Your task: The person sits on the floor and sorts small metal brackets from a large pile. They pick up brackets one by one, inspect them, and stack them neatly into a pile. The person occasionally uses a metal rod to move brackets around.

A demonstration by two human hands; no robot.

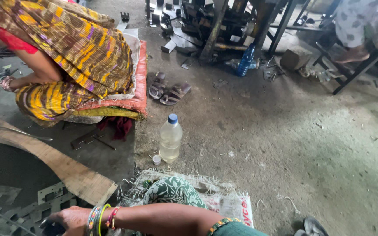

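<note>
Only one of my arms shows, stretched leftward along the bottom edge, and it looks like my right. My right hand (66,220), with coloured bangles at the wrist, rests low on punched-out metal sheets (44,201) at the bottom left. Its fingers curl down at the frame edge over something dark, and I cannot tell whether they grip it. A curved wooden board (66,168) lies just beyond the hand. My left hand is out of view. My knee in green patterned cloth (171,191) sits on a frayed white sack (228,202).
A clear plastic bottle with a blue cap (170,138) stands on the concrete floor, a small cap (156,160) beside it. Another person in a yellow patterned wrap (73,48) crouches on cushions at the left. Sandals (168,91), a blue bottle (245,61), a metal machine frame (224,22) and a seated person (364,26) are farther back.
</note>
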